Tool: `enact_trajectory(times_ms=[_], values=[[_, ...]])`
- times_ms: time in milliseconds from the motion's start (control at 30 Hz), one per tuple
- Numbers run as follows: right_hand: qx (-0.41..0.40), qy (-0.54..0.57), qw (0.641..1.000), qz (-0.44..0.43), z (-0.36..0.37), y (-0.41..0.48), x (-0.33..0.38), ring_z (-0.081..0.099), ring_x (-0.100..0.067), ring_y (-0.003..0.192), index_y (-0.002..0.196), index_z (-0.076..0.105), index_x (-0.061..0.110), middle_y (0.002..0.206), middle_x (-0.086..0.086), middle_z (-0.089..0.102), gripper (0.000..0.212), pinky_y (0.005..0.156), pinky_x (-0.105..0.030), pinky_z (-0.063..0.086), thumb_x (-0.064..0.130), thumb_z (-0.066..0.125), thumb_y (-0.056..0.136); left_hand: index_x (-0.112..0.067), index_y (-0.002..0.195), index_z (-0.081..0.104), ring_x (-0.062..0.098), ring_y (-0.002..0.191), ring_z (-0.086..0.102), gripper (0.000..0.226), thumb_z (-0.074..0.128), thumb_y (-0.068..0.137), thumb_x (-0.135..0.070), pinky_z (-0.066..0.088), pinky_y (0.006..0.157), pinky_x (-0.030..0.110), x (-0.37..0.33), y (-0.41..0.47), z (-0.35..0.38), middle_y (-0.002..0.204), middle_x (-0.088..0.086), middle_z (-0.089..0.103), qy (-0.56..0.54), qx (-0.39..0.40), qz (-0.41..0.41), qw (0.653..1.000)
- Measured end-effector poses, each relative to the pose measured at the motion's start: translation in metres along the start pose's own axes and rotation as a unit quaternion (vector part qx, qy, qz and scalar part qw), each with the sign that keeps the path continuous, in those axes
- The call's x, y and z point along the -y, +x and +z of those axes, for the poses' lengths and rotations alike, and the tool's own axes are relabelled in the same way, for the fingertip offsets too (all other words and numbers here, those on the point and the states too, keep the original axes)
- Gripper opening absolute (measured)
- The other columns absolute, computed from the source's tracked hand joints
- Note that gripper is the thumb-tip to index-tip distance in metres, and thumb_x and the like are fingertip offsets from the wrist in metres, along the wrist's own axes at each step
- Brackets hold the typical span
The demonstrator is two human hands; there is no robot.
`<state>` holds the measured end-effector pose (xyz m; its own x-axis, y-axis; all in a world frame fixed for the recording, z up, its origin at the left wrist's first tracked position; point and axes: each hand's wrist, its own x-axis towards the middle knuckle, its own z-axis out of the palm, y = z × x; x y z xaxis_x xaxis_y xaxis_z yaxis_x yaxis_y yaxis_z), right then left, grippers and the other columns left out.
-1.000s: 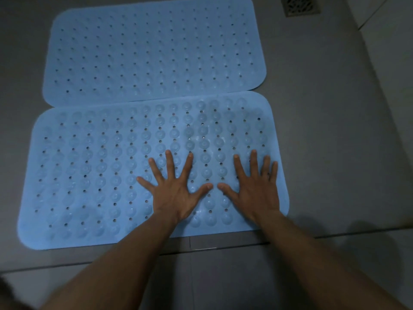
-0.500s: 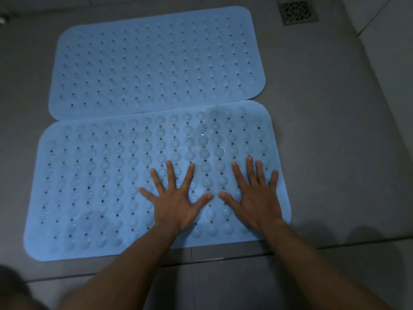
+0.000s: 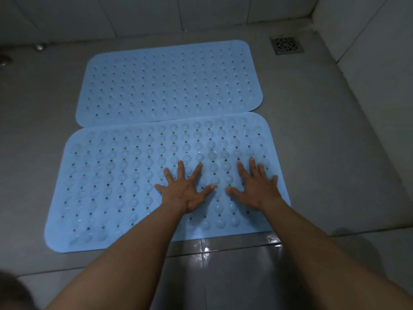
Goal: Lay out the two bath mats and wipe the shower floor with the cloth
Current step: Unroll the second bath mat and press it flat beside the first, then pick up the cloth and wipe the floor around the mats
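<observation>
Head view: left hand (image 3: 186, 191) and right hand (image 3: 257, 189) splayed flat, pressing near mat (image 3: 125, 182), which lies touching far mat (image 3: 169, 81). Risk: wet threshold (image 3: 223, 247); mat may slide. Cloth unseen.

Bare forearms (image 3: 134, 253), bare left hand (image 3: 185, 194), right hand (image 3: 257, 190)

Legible text, labels, brands, numbers, signs: none; the near bath mat (image 3: 111, 186), far bath mat (image 3: 167, 86), floor drain grate (image 3: 286, 45) and wall tiles (image 3: 134, 14) show only holes, bumps and patterning.
</observation>
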<state>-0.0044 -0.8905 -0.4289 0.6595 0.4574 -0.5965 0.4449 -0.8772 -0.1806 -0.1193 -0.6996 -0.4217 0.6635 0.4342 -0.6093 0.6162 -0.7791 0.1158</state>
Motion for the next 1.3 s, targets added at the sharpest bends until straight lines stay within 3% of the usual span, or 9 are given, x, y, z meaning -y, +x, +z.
enact_trajectory(times_ms=[133,367,667,1000,1167,1300], values=[[-0.003,-0.012,1.0,0.022,-0.018,-0.007,0.017,-0.008,-0.031,0.153,0.157,-0.012,0.033,0.165,-0.006,-0.019,0.085,0.118,-0.064,0.0,0.073,0.027,0.093,-0.049,0.151,-0.016,0.038,0.151,-0.001,0.075,0.014,0.089,-0.08,0.008,0.112,0.071,0.002,-0.006,-0.021,0.166,0.004,-0.009,-0.022,-0.032,0.01,0.999],[-0.081,-0.018,0.996,-0.018,-0.078,-0.018,0.048,-0.005,-0.03,0.153,0.159,-0.003,0.027,0.166,-0.011,-0.006,0.073,0.119,-0.062,0.002,0.06,0.027,0.101,-0.042,0.155,-0.012,0.034,0.152,-0.004,0.069,0.014,0.097,-0.068,0.004,0.118,0.064,0.01,-0.018,-0.066,0.166,0.008,-0.01,-0.022,-0.114,0.041,0.992],[-0.164,-0.012,0.986,-0.033,-0.193,-0.056,0.07,-0.002,-0.031,0.153,0.159,-0.001,0.026,0.166,-0.012,0.0,0.072,0.118,-0.065,0.009,0.054,0.032,0.102,-0.039,0.156,-0.011,0.034,0.152,-0.005,0.065,0.018,0.102,-0.059,0.006,0.118,0.063,0.002,-0.051,-0.195,0.166,0.009,-0.006,0.007,-0.203,0.089,0.975],[-0.174,-0.014,0.985,-0.011,-0.446,-0.247,0.102,0.004,-0.031,0.153,0.159,0.003,0.027,0.166,-0.014,0.005,0.074,0.115,-0.067,0.009,0.055,0.038,0.099,-0.038,0.157,-0.007,0.033,0.152,-0.002,0.064,0.023,0.102,-0.057,0.008,0.118,0.064,-0.057,-0.237,-0.449,0.166,0.011,0.0,0.005,-0.21,0.138,0.968],[-0.195,-0.017,0.981,-0.012,-0.586,-0.352,0.112,0.01,-0.032,0.152,0.159,0.008,0.025,0.164,-0.015,0.011,0.075,0.114,-0.066,0.018,0.055,0.041,0.098,-0.037,0.158,-0.001,0.033,0.152,0.001,0.065,0.026,0.102,-0.057,0.012,0.117,0.063,-0.111,-0.341,-0.585,0.166,0.011,0.004,0.004,-0.224,0.159,0.962],[-0.183,-0.003,0.983,-0.011,-0.687,-0.427,0.114,0.022,-0.031,0.149,0.158,0.012,0.026,0.163,-0.015,0.017,0.074,0.114,-0.057,0.028,0.053,0.043,0.098,-0.034,0.157,0.015,0.031,0.151,0.011,0.062,0.029,0.102,-0.056,0.019,0.117,0.061,-0.154,-0.413,-0.683,0.164,0.01,0.014,0.0,-0.227,0.171,0.959]])
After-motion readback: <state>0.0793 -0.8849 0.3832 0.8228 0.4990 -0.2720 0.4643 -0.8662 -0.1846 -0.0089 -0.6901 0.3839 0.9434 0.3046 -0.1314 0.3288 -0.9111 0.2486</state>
